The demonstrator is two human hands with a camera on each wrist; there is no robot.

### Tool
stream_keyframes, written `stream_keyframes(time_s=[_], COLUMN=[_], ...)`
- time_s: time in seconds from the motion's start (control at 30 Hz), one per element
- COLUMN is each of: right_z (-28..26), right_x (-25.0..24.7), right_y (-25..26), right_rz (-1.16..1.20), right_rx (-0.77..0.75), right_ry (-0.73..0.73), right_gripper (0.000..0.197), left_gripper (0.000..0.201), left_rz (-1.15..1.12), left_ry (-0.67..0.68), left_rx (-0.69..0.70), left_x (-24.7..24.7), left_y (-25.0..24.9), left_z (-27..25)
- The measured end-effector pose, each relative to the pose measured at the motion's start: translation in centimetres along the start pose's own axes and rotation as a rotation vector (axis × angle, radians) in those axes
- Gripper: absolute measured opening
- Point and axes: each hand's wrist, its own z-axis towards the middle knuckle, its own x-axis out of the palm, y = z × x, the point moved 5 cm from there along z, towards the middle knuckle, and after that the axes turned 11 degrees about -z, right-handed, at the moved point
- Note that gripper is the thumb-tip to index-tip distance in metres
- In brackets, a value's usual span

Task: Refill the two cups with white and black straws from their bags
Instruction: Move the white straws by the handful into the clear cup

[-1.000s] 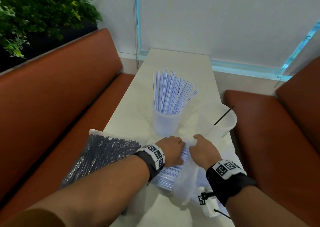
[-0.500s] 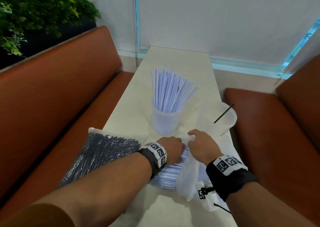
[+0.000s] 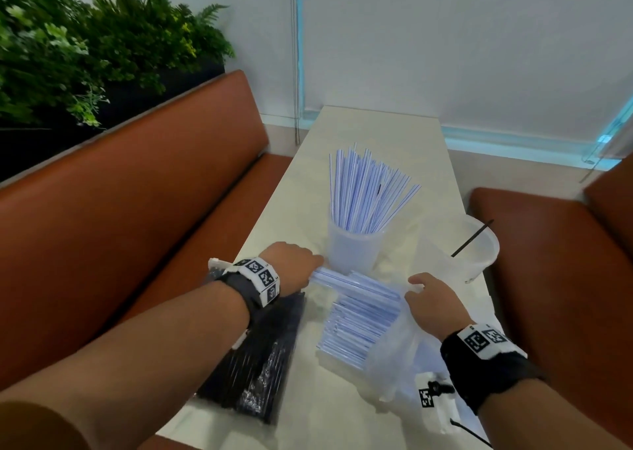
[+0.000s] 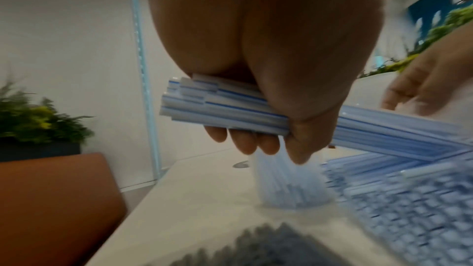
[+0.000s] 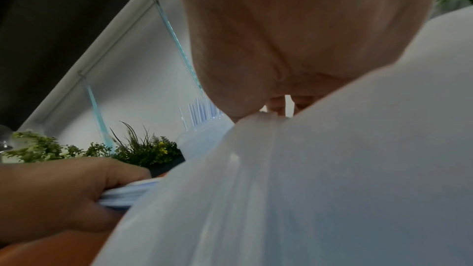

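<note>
A bundle of white straws (image 4: 230, 108) is gripped in the left hand (image 3: 291, 266), with the fingers (image 4: 243, 141) curled under it and the thumb closed over the top; the bundle is held roughly level above the tabletop (image 3: 387, 141), its far end reaching into the mouth of the clear bag (image 3: 394, 353). The edge of that bag is pinched by the right hand (image 3: 433, 304), thumb and fingers closed on the plastic, so that the opening is held up. Inside the bag, more white straws with blue stripes (image 3: 356, 326) are stacked flat. Just beyond the left hand, a translucent cup (image 3: 354, 247) is seen standing upright, packed with white straws (image 3: 366, 189) that fan out above its rim. To its right, apart from it and near the tabletop's edge, a second translucent cup (image 3: 472, 254) is seen with a single black straw (image 3: 471, 238) leaning in it. Under the left forearm, a bag of black straws (image 3: 260, 357) is laid flat near the tabletop's left edge. The tabletop is flanked by orange-brown benches (image 3: 137, 209), and green plants (image 3: 85, 45) are seen behind the left one.
</note>
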Motion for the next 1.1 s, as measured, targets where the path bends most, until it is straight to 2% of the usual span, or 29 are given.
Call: stream_keyframes(time_s=[0.1, 0.2, 0.23, 0.3, 0.37, 0.4, 0.47, 0.6, 0.73, 0.83, 0.9, 0.97, 1.03, 1.1], right_z=[-0.2, -0.7, -1.1, -1.8, -2.1, -2.0, -2.2, -2.0, -2.2, -2.2, -2.0, -2.1, -2.5, -2.8], right_x=[0.4, -1.1, -2.0, -3.4, -3.6, -3.2, -3.1, -4.6, -3.3, -3.0, -3.0, -2.3, -1.4, -0.7], right_y=[0.1, 1.8, 2.6, 3.7, 4.7, 5.2, 6.1, 5.1, 6.4, 6.3, 5.5, 5.2, 5.5, 6.1], right_rz=[-0.021, -0.037, 0.019, 0.339, 0.659, 0.732, 0.704, 0.794, 0.594, 0.82, 1.05, 1.193, 1.261, 1.33], right_rx=[0.017, -0.083, -0.13, -0.178, -0.172, -0.164, -0.171, -0.111, -0.166, -0.046, 0.076, 0.166, 0.199, 0.223], right_ry=[0.033, -0.127, -0.226, -0.345, -0.294, -0.222, -0.143, -0.319, -0.191, -0.153, -0.098, -0.003, 0.103, 0.182], right_gripper=[0.041, 0.053, 0.053, 0.048, 0.049, 0.048, 0.039, 0.032, 0.041, 0.047, 0.055, 0.062, 0.067, 0.068], left_gripper=[0.016, 0.015, 0.015, 0.015, 0.016, 0.015, 0.015, 0.024, 0.024, 0.016, 0.013, 0.01, 0.008, 0.012], left_rz=[-0.069, -0.132, -0.142, -0.166, -0.2, -0.209, -0.217, -0.232, -0.25, -0.335, -0.546, -1.002, -1.489, -1.831], left_ry=[-0.019, -0.063, -0.088, -0.143, -0.196, -0.218, -0.245, -0.277, -0.296, -0.302, -0.379, -0.519, -0.673, -0.782], left_rx=[-0.102, -0.125, -0.116, -0.091, -0.053, -0.025, 0.021, 0.018, 0.125, 0.096, 0.012, -0.035, 0.006, 0.103], left_x=[0.2, 0.4, 0.4, 0.2, -0.3, -0.6, -1.1, -2.2, -2.4, -3.1, -4.6, -6.8, -9.5, -11.5], left_y=[2.6, 3.6, 3.6, 3.1, 2.0, 1.1, -0.4, -1.8, -5.6, -6.6, -5.4, -4.4, -4.5, -5.0], left_z=[-1.0, -1.5, -1.6, -1.6, -1.3, -1.1, -0.6, 0.0, 0.5, 1.1, 1.1, 0.8, 0.2, 0.1])
